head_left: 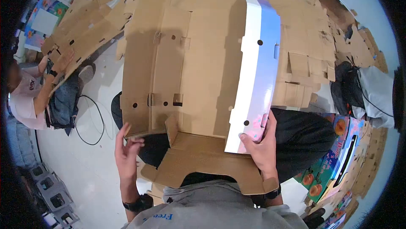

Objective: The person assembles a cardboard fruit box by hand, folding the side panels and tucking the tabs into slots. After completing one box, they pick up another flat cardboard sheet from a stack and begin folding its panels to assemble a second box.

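Note:
A large die-cut cardboard box blank [198, 81] lies across my lap, brown inside facing up. Its right side panel [258, 68], printed white and blue, is folded upright. My right hand [259, 142] grips the near end of that printed panel, thumb on the print. My left hand [127, 148] pinches the small brown corner flap [144, 134] at the near left of the blank. A near end flap [203, 161] hangs over my knees.
Heaps of flat brown blanks [304, 38] cover the floor beyond and to the right. At the left a seated person [29, 98] holds another blank [84, 30]. A black cable [91, 119] loops on the floor. Printed cartons [334, 161] lie at right, grey crates [50, 191] at lower left.

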Demonstrator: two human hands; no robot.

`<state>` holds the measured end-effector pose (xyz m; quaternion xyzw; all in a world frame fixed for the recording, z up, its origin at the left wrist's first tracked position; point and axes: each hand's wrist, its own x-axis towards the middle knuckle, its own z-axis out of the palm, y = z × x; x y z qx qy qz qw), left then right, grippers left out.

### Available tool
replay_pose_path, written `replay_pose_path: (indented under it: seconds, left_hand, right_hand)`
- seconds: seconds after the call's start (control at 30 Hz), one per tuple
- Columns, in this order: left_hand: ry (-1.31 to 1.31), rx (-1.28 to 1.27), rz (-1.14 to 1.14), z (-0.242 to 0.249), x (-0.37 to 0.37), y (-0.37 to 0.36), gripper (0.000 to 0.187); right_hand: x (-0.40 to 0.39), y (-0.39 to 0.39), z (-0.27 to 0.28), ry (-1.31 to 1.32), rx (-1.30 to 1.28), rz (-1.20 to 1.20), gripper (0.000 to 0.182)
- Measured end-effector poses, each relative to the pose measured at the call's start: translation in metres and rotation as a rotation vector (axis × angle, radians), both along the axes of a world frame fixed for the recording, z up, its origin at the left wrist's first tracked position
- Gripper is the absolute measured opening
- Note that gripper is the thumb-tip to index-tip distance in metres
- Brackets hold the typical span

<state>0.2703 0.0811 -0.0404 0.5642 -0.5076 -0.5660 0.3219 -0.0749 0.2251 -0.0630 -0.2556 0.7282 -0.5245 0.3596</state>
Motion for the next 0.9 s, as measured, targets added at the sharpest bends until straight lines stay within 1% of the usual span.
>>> replay_pose_path:
  seconds: [0.03,0.13,0.17,0.23,0.27,0.3,0.37,0.4,0.43,0.47,0.5,0.6,0.63,0.73,0.77,0.87,0.9]
  left_hand:
    - [-0.261,-0.256,-0.072,-0.002,-0.013,-0.002,0.064]
    - [-0.618,-0.343,-0.145,-0.006,-0.021,-0.019,0.064]
    - [-0.595,-0.599,-0.108,-0.008,-0.033,-0.012,0.050]
    - [-0.605,-0.630,-0.633,0.017,-0.014,-0.003,0.044]
    - [-0.659,-0.728,-0.835,0.028,-0.015,-0.001,0.041]
    - [-0.683,-0.834,-1.029,0.040,-0.019,0.002,0.038]
    - [-0.857,-1.236,-1.306,0.053,-0.046,0.005,0.034]
    - [-0.789,-1.254,-1.335,0.045,-0.059,0.004,0.036]
    - [-0.720,-1.274,-1.365,0.027,-0.072,0.002,0.039]
    - [-0.652,-1.294,-1.395,0.012,-0.083,0.002,0.041]
    - [-0.752,-1.239,-1.448,0.004,-0.089,0.006,0.057]
    - [-0.686,-1.318,-1.507,-0.001,-0.101,0.000,0.061]
    - [-0.679,-1.205,-1.517,0.006,-0.102,0.000,0.057]
    - [-0.713,-1.228,-1.515,0.011,-0.090,-0.005,0.059]
    - [-0.755,-1.225,-1.544,0.010,-0.083,-0.010,0.059]
    - [-0.799,-1.055,-1.567,0.027,-0.070,-0.014,0.052]
    - [-0.763,-0.943,-1.548,0.029,-0.065,-0.014,0.053]
  right_hand:
    - [0.000,-0.002,0.003,0.038,0.034,0.021,0.101]
    - [-0.003,-0.006,0.009,0.064,0.019,0.055,0.100]
    - [-0.007,-0.002,0.006,0.109,0.044,0.101,0.101]
    - [-0.013,0.011,-0.003,-0.010,-0.002,0.129,0.102]
    - [-0.016,0.017,-0.004,-0.064,-0.023,0.152,0.102]
    - [-0.016,0.021,0.004,-0.123,0.009,0.149,0.100]
    - [-0.016,0.024,0.001,-0.043,0.072,0.206,0.100]
    - [-0.014,0.027,-0.003,-0.009,0.103,0.233,0.099]
    - [-0.010,0.030,-0.014,0.094,0.065,0.255,0.098]
    - [-0.003,0.032,-0.019,0.100,0.054,0.223,0.097]
    - [0.006,0.038,-0.027,0.136,0.051,0.188,0.096]
    - [0.016,0.050,-0.038,0.296,0.096,0.117,0.091]
    - [0.018,0.056,-0.039,0.353,0.129,0.105,0.089]
    - [0.019,0.054,-0.047,0.179,0.116,0.021,0.082]
    - [0.021,0.050,-0.049,0.188,0.070,0.000,0.080]
    - [0.024,0.050,-0.053,0.172,0.074,-0.023,0.079]
    - [0.023,0.049,-0.054,0.170,0.069,-0.022,0.079]
